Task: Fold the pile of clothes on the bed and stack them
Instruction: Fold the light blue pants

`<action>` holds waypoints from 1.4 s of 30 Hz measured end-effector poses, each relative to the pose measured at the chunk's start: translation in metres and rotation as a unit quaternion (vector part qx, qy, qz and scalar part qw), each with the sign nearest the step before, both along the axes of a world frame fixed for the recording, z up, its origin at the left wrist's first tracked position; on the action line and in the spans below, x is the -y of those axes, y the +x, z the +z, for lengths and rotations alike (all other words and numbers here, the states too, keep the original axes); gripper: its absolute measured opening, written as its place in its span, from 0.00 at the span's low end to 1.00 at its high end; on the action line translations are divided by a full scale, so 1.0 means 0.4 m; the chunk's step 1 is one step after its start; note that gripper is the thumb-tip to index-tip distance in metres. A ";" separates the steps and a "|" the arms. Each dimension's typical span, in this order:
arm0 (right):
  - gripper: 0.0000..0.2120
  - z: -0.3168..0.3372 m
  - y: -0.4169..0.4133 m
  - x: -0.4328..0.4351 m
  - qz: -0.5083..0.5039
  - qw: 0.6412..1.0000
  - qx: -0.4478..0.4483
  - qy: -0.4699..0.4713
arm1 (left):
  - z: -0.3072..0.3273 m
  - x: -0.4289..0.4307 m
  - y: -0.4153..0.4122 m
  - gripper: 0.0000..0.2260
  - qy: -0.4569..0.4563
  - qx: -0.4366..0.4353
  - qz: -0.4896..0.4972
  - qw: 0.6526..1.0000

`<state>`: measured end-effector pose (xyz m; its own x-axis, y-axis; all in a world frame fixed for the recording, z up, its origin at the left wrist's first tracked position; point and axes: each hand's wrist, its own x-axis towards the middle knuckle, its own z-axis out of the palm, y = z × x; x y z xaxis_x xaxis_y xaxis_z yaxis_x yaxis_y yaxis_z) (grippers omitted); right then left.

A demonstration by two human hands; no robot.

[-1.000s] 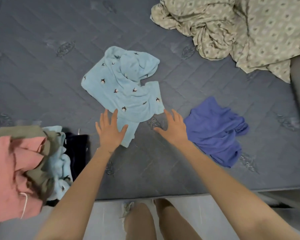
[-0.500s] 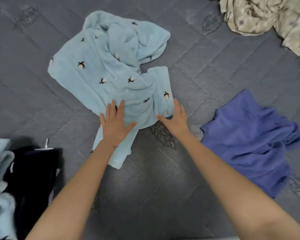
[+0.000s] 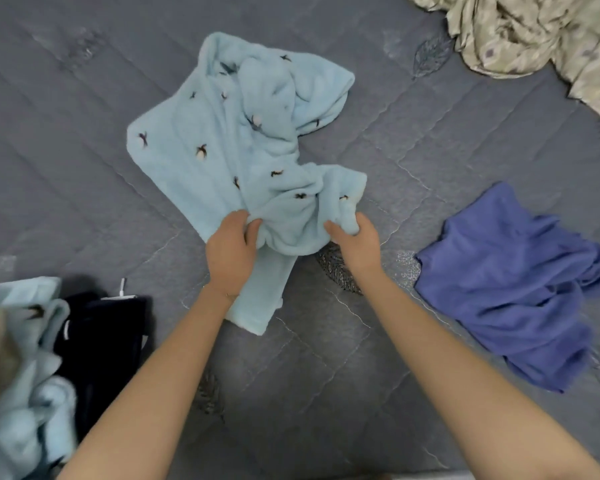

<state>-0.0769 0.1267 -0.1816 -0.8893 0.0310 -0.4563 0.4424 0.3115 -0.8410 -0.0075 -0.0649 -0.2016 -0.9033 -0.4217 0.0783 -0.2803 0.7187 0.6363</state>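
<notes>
A crumpled light blue fleece garment (image 3: 236, 150) with small dark motifs lies in the middle of the grey quilted mattress (image 3: 84, 168). My left hand (image 3: 231, 252) grips its near edge, fingers curled into the fabric. My right hand (image 3: 355, 240) pinches a fold of the same edge a little to the right. A rumpled purple garment (image 3: 510, 285) lies at the right, apart from my hands. At the lower left sits a pile with another light blue fleece piece (image 3: 25, 375) and a black garment (image 3: 104, 337).
A beige patterned blanket (image 3: 534, 39) is bunched at the top right corner of the mattress. The mattress's near edge runs along the bottom of the view.
Both hands went from flat and open near the light blue garment to gripping its near edge. The view moved closer, and the pink and olive clothes at the left left the frame.
</notes>
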 end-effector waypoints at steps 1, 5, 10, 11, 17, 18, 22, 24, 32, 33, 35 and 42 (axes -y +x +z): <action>0.06 0.048 0.010 -0.002 -0.001 1.000 0.011 -0.027 | 0.053 -0.006 0.016 0.15 0.014 -0.009 0.010 1.000; 0.07 0.224 0.054 -0.011 0.007 0.998 0.038 -0.052 | 0.251 -0.040 0.083 0.19 0.136 -0.006 0.047 0.990; 0.07 0.472 0.108 -0.037 0.013 0.995 0.008 -0.103 | 0.493 -0.062 0.137 0.19 0.227 -0.039 0.079 0.970; 0.10 0.520 0.115 -0.045 0.008 0.993 0.002 -0.114 | 0.535 -0.067 0.146 0.19 0.244 -0.043 0.079 0.966; 0.12 0.715 0.151 -0.080 0.051 0.996 -0.033 -0.062 | 0.756 -0.126 0.188 0.18 0.289 -0.023 0.009 0.957; 0.13 0.732 0.160 -0.092 0.076 0.996 -0.029 -0.029 | 0.787 -0.143 0.199 0.18 0.290 -0.014 -0.006 0.957; 0.20 0.747 0.195 -0.150 0.140 0.990 0.027 0.019 | 0.858 -0.206 0.261 0.19 0.295 0.021 -0.058 0.954; 0.17 0.743 0.208 -0.176 0.151 0.988 0.033 0.026 | 0.872 -0.228 0.284 0.20 0.308 0.043 -0.084 0.946; 0.23 0.650 0.229 -0.185 0.195 0.975 0.107 -0.016 | 0.788 -0.255 0.308 0.21 0.294 0.129 -0.145 0.936; 0.23 0.636 0.232 -0.181 0.194 0.974 0.119 -0.019 | 0.767 -0.256 0.305 0.20 0.268 0.140 -0.147 0.942; 0.23 0.599 0.234 -0.178 0.181 0.975 0.130 0.006 | 0.727 -0.253 0.298 0.15 0.207 0.147 -0.140 0.957; 0.38 0.478 0.181 -0.119 0.179 0.977 0.070 0.095 | 0.549 -0.131 0.229 0.12 0.066 0.079 -0.027 0.994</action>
<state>-0.0045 0.1742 0.0097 -0.7874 -0.1750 -0.5911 0.3835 0.6117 -0.6920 0.0840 -0.0124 0.0181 -0.9212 -0.3704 -0.1190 -0.3483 0.6489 0.6765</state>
